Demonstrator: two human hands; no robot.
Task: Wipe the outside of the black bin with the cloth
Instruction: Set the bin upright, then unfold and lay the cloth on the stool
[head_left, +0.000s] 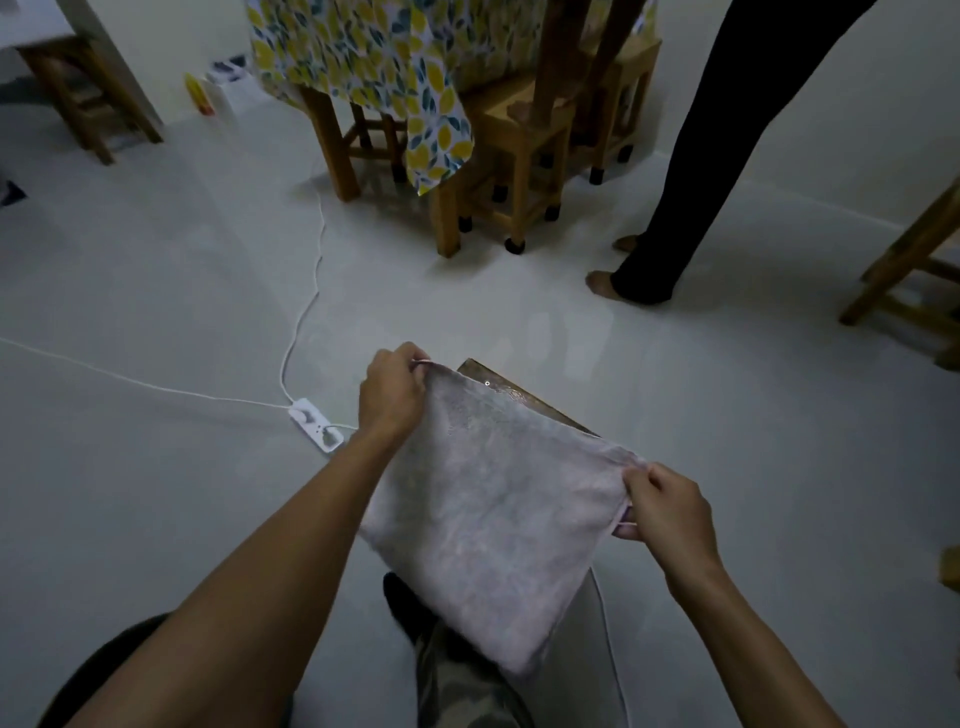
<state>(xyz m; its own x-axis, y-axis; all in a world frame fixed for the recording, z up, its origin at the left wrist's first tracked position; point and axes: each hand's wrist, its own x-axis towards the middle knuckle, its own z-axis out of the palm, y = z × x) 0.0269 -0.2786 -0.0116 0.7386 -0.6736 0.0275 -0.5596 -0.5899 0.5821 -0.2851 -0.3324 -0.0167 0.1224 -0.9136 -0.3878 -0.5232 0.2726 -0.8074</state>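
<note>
A pale pinkish-grey cloth hangs spread between my two hands in the lower middle of the head view. My left hand pinches its far top corner. My right hand pinches the near right corner. Behind the cloth's upper edge a brown wooden surface shows, mostly hidden by the cloth. A round black shape sits at the bottom left, behind my left forearm; I cannot tell whether it is the bin.
A white power strip with cords lies on the pale floor left of my left hand. A table with a leaf-print cloth and wooden stools stand ahead. Another person's legs in black trousers stand at the right.
</note>
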